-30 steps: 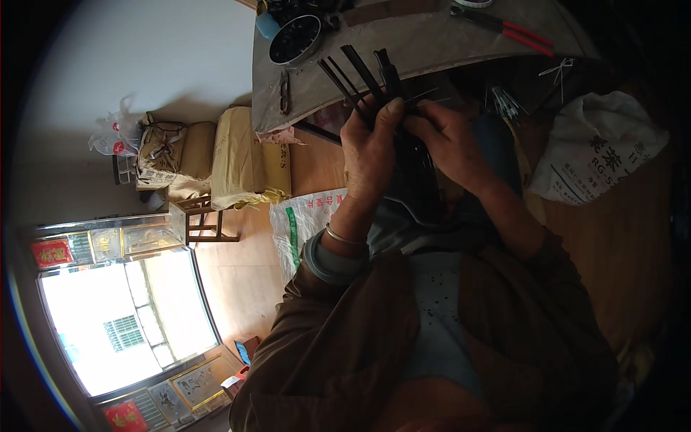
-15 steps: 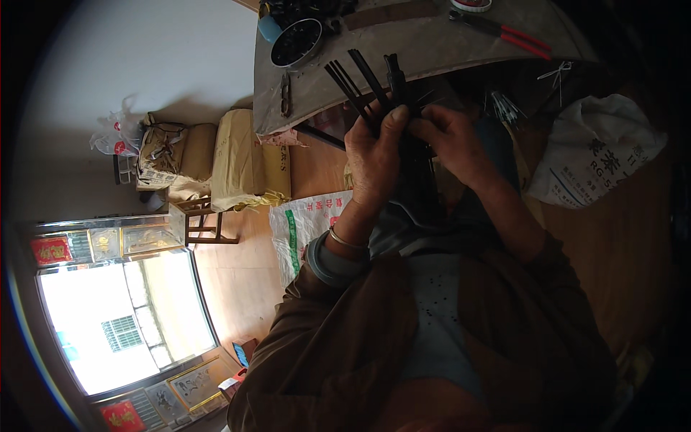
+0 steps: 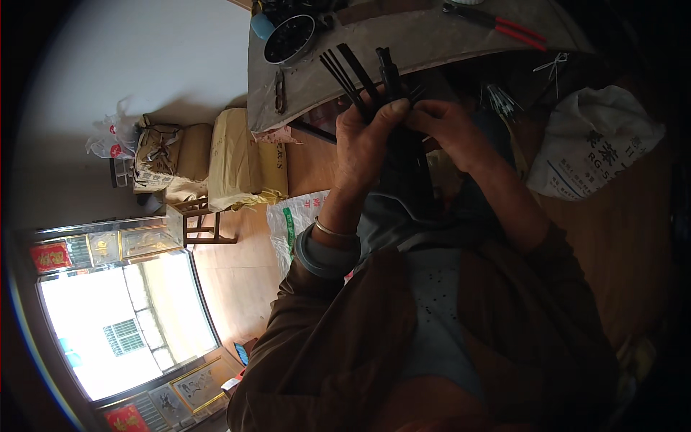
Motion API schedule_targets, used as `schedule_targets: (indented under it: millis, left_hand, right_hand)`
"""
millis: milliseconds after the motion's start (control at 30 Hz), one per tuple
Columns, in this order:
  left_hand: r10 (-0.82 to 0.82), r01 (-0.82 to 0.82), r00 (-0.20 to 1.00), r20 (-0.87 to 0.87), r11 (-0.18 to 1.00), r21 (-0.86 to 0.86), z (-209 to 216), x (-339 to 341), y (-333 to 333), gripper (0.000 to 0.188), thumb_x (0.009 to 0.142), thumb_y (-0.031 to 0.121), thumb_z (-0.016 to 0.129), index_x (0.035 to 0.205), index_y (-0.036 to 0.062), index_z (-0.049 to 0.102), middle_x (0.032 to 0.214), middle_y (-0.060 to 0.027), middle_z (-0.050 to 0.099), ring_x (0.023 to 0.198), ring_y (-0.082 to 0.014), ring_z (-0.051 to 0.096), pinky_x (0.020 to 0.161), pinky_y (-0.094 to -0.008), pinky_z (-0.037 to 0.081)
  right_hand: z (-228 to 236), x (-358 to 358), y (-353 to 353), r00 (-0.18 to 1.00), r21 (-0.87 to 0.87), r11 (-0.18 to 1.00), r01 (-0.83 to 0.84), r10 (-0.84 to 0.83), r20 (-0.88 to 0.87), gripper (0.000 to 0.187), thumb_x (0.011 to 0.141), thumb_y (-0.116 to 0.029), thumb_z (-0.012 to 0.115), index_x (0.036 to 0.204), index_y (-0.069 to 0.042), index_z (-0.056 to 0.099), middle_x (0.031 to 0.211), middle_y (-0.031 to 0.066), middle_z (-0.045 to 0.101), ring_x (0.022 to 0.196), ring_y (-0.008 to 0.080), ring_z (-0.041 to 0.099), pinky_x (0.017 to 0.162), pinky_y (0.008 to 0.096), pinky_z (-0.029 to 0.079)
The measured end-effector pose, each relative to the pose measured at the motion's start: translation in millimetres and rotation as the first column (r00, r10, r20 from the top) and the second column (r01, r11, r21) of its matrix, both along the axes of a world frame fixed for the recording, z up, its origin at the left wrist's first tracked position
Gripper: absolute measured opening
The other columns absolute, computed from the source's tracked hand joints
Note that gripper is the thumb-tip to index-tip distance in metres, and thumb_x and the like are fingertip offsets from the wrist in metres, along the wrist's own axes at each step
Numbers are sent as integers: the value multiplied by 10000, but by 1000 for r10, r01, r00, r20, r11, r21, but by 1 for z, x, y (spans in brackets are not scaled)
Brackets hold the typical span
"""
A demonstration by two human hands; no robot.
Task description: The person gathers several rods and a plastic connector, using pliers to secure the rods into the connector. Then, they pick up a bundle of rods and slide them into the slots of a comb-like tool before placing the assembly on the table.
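My left hand (image 3: 363, 140) is closed around a bundle of slim black rods (image 3: 340, 75) that fan upward out of the fist. Among them stand a wider black strip (image 3: 356, 66) and a thicker black piece with a narrow neck (image 3: 389, 70). The left thumb presses on the base of the thicker piece. Close beside it, my right hand (image 3: 446, 126) has its fingers pinched together; a few thin dark tips show near them, but what they grip is too dark to make out. Below both hands, long dark shapes (image 3: 407, 169) run down toward my lap.
A table (image 3: 432, 47) with a curved edge lies ahead, holding a bowl of small black pieces (image 3: 289, 39), pliers (image 3: 279, 92) and a red-handled tool (image 3: 515, 32). Thin metal rods (image 3: 502, 101) and a white sack (image 3: 594, 147) are at the right. Wrapped bundles (image 3: 237, 158) and a wooden stool (image 3: 198, 219) stand left.
Both hands stay together at the bundle and have shifted slightly left. The right hand's fingers have changed their pinch a little. The whole view has moved slightly.
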State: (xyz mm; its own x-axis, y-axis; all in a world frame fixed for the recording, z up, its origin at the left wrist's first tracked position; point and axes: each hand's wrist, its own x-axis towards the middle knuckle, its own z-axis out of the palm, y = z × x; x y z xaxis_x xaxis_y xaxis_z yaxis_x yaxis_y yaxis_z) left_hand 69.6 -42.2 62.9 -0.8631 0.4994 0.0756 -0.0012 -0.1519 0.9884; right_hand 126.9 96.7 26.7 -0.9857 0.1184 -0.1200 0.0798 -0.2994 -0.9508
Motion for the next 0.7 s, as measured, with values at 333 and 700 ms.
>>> schedule_targets:
  millis: [333,700]
  left_hand:
    - [-46,13,980,194,985,169,5,-2,4,234,843,142,695,1041,33,636,870,-5,645,795,-83,597,726,-223,495]
    - [-89,63,982,164,986,155,-3,1,-3,238,884,147,650,1087,24,628,927,-23,655,820,-86,602,748,-226,496]
  right_hand:
    - [18,3,3,999,343,938,40,-36,-19,226,854,-278,687,784,-74,620,701,-42,564,684,44,543,605,221,446]
    - [2,-4,8,991,-27,994,-111,112,76,290,827,-289,695,972,-66,578,897,8,604,806,104,599,661,255,497]
